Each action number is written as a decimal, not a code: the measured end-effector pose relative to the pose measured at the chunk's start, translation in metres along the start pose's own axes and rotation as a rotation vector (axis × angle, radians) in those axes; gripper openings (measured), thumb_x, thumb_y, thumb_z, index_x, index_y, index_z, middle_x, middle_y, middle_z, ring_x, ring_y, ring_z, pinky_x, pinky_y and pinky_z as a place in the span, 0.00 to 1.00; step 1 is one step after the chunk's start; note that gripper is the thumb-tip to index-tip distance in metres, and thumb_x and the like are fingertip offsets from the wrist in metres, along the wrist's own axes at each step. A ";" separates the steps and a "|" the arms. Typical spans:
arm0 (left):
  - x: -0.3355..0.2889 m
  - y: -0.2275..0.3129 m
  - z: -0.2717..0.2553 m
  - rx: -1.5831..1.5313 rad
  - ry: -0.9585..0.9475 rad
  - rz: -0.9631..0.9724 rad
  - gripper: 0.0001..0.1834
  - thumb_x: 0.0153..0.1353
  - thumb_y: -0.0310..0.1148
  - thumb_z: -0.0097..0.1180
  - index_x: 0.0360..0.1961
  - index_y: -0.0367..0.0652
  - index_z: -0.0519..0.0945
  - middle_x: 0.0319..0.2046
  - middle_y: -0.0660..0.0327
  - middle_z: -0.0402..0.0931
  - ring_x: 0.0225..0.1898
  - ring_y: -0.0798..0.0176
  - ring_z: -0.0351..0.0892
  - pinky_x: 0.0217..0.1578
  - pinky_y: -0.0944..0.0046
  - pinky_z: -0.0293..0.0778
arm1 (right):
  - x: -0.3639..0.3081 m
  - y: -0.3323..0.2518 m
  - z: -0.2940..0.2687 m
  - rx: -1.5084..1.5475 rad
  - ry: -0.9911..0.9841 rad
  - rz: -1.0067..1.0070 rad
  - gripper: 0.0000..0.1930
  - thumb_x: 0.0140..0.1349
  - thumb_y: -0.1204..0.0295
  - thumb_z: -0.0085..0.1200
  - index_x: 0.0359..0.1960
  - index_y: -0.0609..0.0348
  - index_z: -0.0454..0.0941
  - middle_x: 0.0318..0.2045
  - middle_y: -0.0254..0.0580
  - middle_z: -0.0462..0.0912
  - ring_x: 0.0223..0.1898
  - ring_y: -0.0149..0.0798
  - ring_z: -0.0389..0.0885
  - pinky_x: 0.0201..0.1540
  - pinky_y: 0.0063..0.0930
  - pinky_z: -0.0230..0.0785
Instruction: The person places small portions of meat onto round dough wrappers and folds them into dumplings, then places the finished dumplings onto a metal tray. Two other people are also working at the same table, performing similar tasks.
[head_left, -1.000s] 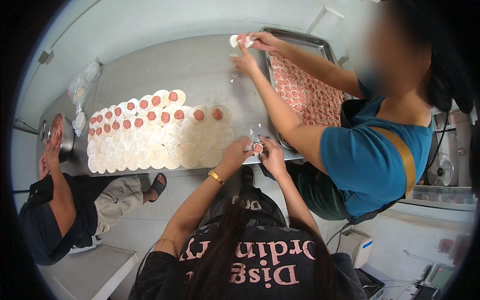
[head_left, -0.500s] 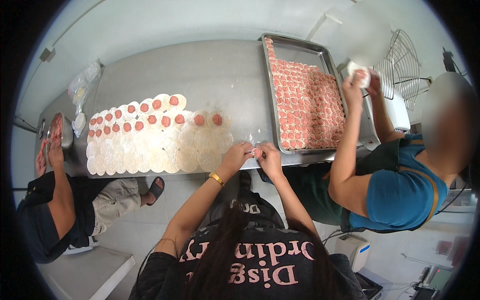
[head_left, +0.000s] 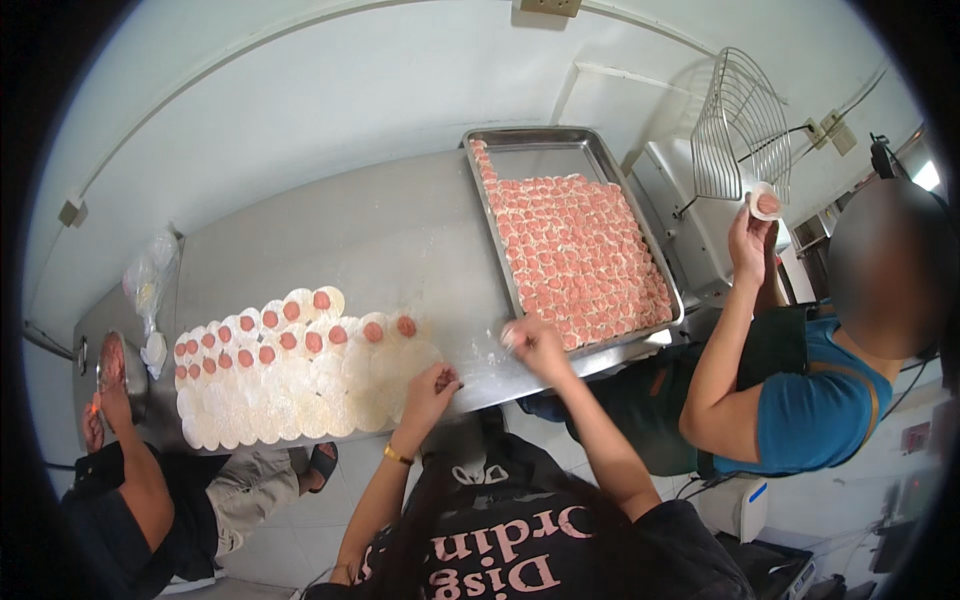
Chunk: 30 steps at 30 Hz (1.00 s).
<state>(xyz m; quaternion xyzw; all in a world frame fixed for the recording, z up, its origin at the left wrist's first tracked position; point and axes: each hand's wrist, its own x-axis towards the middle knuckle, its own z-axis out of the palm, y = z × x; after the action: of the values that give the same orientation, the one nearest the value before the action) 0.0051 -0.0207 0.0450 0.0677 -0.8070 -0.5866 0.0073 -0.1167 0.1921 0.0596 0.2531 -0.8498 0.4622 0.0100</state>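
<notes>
Pinched in my right hand (head_left: 538,350) is a small dumpling (head_left: 509,334), partly hidden by the fingers, above the table just left of the metal tray (head_left: 494,225). Rows of open-topped meat dumplings (head_left: 580,250) fill most of that tray. My left hand (head_left: 430,393) is curled by the table's front edge, and no object shows in it. Beside it, overlapping round dough wrappers (head_left: 300,400) lie in rows. Balls of pink minced meat (head_left: 373,331) sit on those in the far rows; the near wrappers are bare.
At right, a co-worker's hand (head_left: 748,245) holds up a wrapper with meat (head_left: 766,204). Another person's hands (head_left: 115,402) work at a metal bowl (head_left: 136,390) of mince on the left. A plastic bag (head_left: 150,280) and a wire guard (head_left: 735,130) stand near the wall.
My hands have parted: the right moved toward the tray with the dumpling, the left drew back to the left. The view has tilted up. The co-worker at right has shifted the held wrapper.
</notes>
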 end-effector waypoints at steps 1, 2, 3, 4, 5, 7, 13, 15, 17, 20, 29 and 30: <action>-0.002 0.001 -0.005 -0.024 0.005 -0.041 0.09 0.53 0.24 0.60 0.35 0.35 0.75 0.28 0.57 0.78 0.32 0.64 0.80 0.34 0.67 0.76 | 0.017 0.009 -0.018 0.147 0.039 0.174 0.13 0.50 0.81 0.54 0.39 0.59 0.80 0.35 0.42 0.82 0.35 0.40 0.81 0.39 0.32 0.73; -0.004 0.000 -0.011 -0.057 0.031 -0.076 0.09 0.54 0.24 0.59 0.36 0.36 0.76 0.29 0.58 0.78 0.33 0.64 0.80 0.35 0.67 0.76 | 0.040 0.020 -0.040 0.295 0.074 0.346 0.13 0.51 0.81 0.54 0.40 0.60 0.80 0.33 0.39 0.83 0.35 0.35 0.81 0.39 0.31 0.73; -0.008 -0.001 -0.018 -0.118 0.049 -0.157 0.09 0.54 0.24 0.59 0.37 0.36 0.76 0.30 0.58 0.79 0.34 0.65 0.80 0.36 0.68 0.76 | 0.069 0.035 -0.063 0.216 0.161 0.268 0.12 0.52 0.81 0.53 0.40 0.61 0.80 0.33 0.39 0.83 0.35 0.33 0.81 0.38 0.29 0.73; -0.015 -0.001 -0.026 -0.061 0.115 -0.161 0.09 0.55 0.24 0.59 0.38 0.36 0.76 0.30 0.58 0.79 0.35 0.65 0.80 0.37 0.68 0.76 | 0.101 0.050 -0.089 0.158 0.254 0.127 0.12 0.53 0.80 0.53 0.41 0.62 0.80 0.33 0.38 0.83 0.35 0.31 0.81 0.38 0.27 0.73; -0.021 -0.002 -0.035 -0.016 0.176 -0.186 0.09 0.55 0.23 0.58 0.38 0.35 0.77 0.31 0.58 0.79 0.36 0.66 0.80 0.37 0.68 0.76 | 0.133 0.066 -0.113 0.089 0.335 0.179 0.11 0.54 0.76 0.54 0.39 0.65 0.80 0.32 0.43 0.84 0.36 0.34 0.82 0.38 0.27 0.72; -0.035 -0.006 -0.051 0.005 0.320 -0.204 0.09 0.55 0.22 0.57 0.39 0.33 0.76 0.32 0.58 0.79 0.36 0.67 0.79 0.37 0.68 0.76 | 0.191 0.103 -0.157 -0.123 0.425 0.215 0.12 0.52 0.72 0.57 0.38 0.63 0.81 0.32 0.44 0.84 0.35 0.37 0.83 0.38 0.27 0.72; -0.107 -0.018 -0.083 -0.098 0.640 -0.368 0.06 0.58 0.20 0.52 0.37 0.33 0.75 0.30 0.63 0.76 0.32 0.71 0.77 0.34 0.71 0.75 | 0.308 0.208 -0.214 -0.384 0.226 0.262 0.14 0.45 0.72 0.60 0.37 0.56 0.82 0.28 0.45 0.83 0.33 0.42 0.82 0.38 0.31 0.73; -0.134 -0.018 -0.091 -0.036 0.666 -0.427 0.05 0.58 0.20 0.51 0.36 0.35 0.74 0.29 0.63 0.75 0.30 0.72 0.76 0.33 0.71 0.76 | 0.330 0.233 -0.212 -0.438 0.135 0.262 0.15 0.43 0.72 0.61 0.36 0.56 0.82 0.28 0.45 0.83 0.32 0.44 0.82 0.38 0.33 0.73; -0.153 -0.019 -0.089 0.021 0.768 -0.499 0.05 0.58 0.19 0.50 0.37 0.35 0.74 0.27 0.63 0.75 0.29 0.72 0.75 0.32 0.71 0.75 | 0.346 0.253 -0.207 -0.377 0.047 0.308 0.15 0.42 0.72 0.61 0.36 0.54 0.83 0.28 0.45 0.83 0.32 0.46 0.82 0.39 0.34 0.73; -0.171 -0.017 -0.084 0.079 0.807 -0.577 0.06 0.58 0.18 0.50 0.37 0.35 0.74 0.26 0.62 0.75 0.28 0.71 0.76 0.31 0.71 0.76 | 0.356 0.272 -0.198 -0.473 -0.078 0.311 0.15 0.42 0.73 0.60 0.37 0.53 0.83 0.28 0.46 0.83 0.33 0.48 0.82 0.39 0.35 0.73; -0.150 -0.007 -0.063 0.358 0.659 -0.655 0.05 0.55 0.19 0.54 0.34 0.33 0.75 0.25 0.57 0.78 0.27 0.66 0.80 0.28 0.68 0.75 | 0.353 0.270 -0.201 -0.533 -0.367 0.233 0.14 0.45 0.74 0.55 0.37 0.53 0.84 0.33 0.51 0.83 0.37 0.51 0.81 0.43 0.36 0.73; -0.146 -0.006 -0.061 0.343 0.638 -0.631 0.05 0.55 0.19 0.54 0.34 0.33 0.75 0.25 0.56 0.79 0.27 0.66 0.81 0.28 0.68 0.75 | 0.352 0.266 -0.203 -0.507 -0.401 0.245 0.15 0.46 0.74 0.54 0.37 0.53 0.84 0.33 0.52 0.82 0.37 0.51 0.81 0.43 0.36 0.73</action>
<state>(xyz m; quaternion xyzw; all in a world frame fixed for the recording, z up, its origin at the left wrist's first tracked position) 0.1560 -0.0633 0.0682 0.4863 -0.7898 -0.3683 0.0646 -0.5847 0.3230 0.0562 0.2242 -0.9468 0.1752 -0.1500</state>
